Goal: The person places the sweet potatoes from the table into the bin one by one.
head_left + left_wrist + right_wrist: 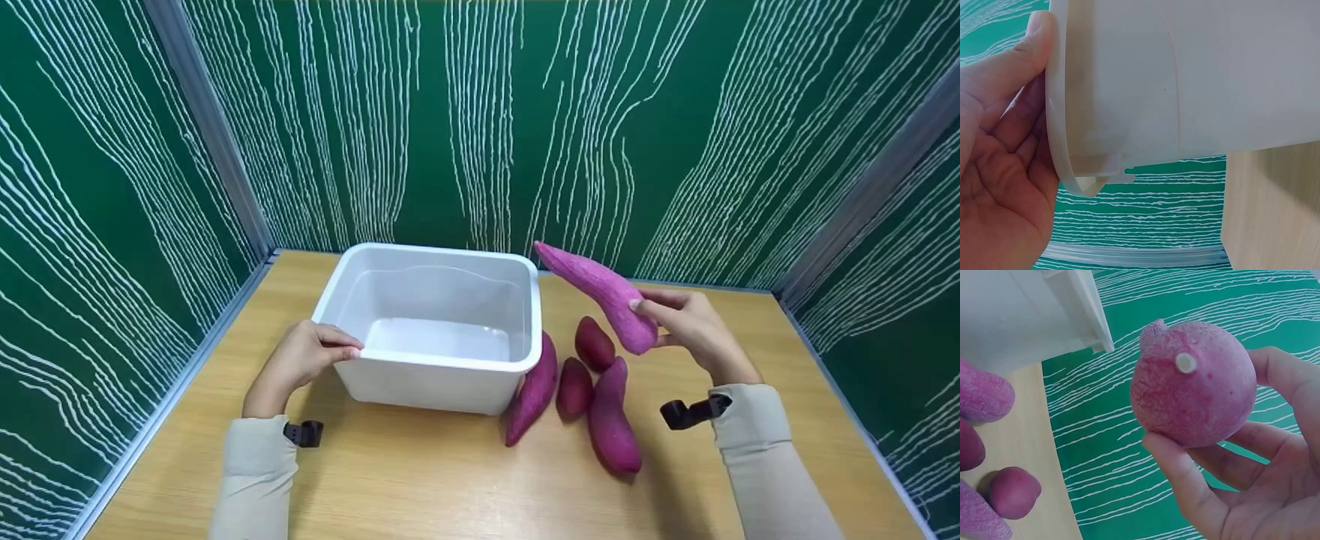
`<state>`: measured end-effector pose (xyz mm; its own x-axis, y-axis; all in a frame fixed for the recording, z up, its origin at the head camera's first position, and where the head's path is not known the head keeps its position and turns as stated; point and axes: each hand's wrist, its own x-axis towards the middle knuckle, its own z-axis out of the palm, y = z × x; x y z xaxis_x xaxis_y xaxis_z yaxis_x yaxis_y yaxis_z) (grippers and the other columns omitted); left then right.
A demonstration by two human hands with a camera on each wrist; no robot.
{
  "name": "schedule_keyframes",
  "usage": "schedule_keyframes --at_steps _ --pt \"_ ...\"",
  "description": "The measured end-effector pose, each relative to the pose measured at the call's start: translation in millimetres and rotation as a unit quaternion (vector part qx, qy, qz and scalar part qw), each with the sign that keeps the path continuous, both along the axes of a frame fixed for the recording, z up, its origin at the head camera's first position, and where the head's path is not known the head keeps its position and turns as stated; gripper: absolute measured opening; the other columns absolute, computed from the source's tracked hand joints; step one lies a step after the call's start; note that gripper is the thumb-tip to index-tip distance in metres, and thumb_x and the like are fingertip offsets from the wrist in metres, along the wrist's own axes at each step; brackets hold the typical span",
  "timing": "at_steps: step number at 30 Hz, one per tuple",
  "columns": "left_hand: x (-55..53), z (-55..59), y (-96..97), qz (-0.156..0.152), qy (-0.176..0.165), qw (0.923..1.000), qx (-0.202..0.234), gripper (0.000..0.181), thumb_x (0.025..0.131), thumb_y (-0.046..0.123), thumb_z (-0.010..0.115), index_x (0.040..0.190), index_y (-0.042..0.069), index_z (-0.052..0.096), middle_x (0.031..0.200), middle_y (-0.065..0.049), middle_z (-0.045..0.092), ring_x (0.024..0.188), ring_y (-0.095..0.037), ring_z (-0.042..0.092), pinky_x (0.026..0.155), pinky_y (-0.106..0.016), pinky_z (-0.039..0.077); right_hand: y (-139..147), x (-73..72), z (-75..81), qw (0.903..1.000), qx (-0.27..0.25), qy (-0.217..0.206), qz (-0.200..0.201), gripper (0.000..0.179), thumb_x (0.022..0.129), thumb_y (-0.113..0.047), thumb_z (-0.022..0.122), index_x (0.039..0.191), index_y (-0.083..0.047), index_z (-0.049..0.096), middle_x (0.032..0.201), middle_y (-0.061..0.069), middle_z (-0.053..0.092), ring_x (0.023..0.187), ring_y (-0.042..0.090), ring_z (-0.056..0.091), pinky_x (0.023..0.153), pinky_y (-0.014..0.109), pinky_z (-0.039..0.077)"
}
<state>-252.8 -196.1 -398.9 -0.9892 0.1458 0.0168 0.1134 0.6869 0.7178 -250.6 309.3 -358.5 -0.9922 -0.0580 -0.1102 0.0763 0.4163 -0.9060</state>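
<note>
A long purple sweet potato (600,292) is held up above the table at the right, its thin end pointing toward the back left. My right hand (701,330) grips it near the thick lower end, and the right wrist view shows thumb and fingers curled around that blunt end (1193,385). At the left, my left hand (300,360) pinches the near-left rim of a white plastic bin (427,386). In the left wrist view the thumb (1030,48) and the fingers lie against the bin's rim (1057,95). Inside the bin, its pale floor shows.
Close to the bin's right side lies a purple sweet potato (536,394). Two shorter, redder ones (595,345) and another long one (613,427) are beside it on the wooden table (420,480). Green panels (480,150) with white wavy lines enclose the back and sides.
</note>
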Motion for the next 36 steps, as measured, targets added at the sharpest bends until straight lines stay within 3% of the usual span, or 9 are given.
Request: schedule_keyframes --at_steps 13,26,33,36 --pt "-1.0 -1.5 -1.9 -0.003 0.005 1.0 -0.003 0.014 0.08 0.011 0.076 0.093 0.007 0.078 0.1 -0.012 0.074 0.097 -0.026 0.06 0.092 -0.047 0.052 -15.8 -5.7 13.9 0.9996 0.019 -0.006 0.019 0.062 0.092 -0.038 0.062 0.141 -0.004 0.047 0.126 0.019 0.056 0.092 0.01 0.062 0.076 0.028 0.057" --pt "-1.7 -0.5 -1.0 -0.003 -0.005 1.0 0.0 0.015 0.081 0.014 0.076 0.095 0.008 0.078 0.103 -0.012 0.073 0.1 -0.028 0.059 0.095 -0.05 0.049 -32.7 -11.9 20.3 0.9994 0.016 -0.008 0.03 0.059 0.091 -0.036 0.063 0.139 -0.004 0.049 0.124 0.018 0.059 0.096 0.015 0.062 0.078 0.03 0.057" --pt "-1.7 -2.6 -1.3 -0.006 0.016 0.9998 0.001 0.013 0.079 0.011 0.077 0.092 0.007 0.078 0.096 -0.012 0.075 0.09 -0.023 0.061 0.085 -0.04 0.054 -44.1 -16.3 22.4 0.9994 -0.004 -0.012 0.032 0.059 0.091 -0.033 0.065 0.138 -0.001 0.05 0.124 0.018 0.057 0.097 0.018 0.06 0.076 0.032 0.058" --pt "-1.7 -2.9 -1.4 -0.001 0.011 0.9999 0.001 0.013 0.079 0.011 0.077 0.092 0.008 0.079 0.097 -0.011 0.075 0.091 -0.023 0.06 0.086 -0.04 0.054 -49.1 -18.4 22.5 0.9993 -0.005 -0.015 0.034 0.058 0.09 -0.033 0.065 0.137 -0.002 0.051 0.125 0.018 0.058 0.098 0.019 0.06 0.076 0.032 0.058"
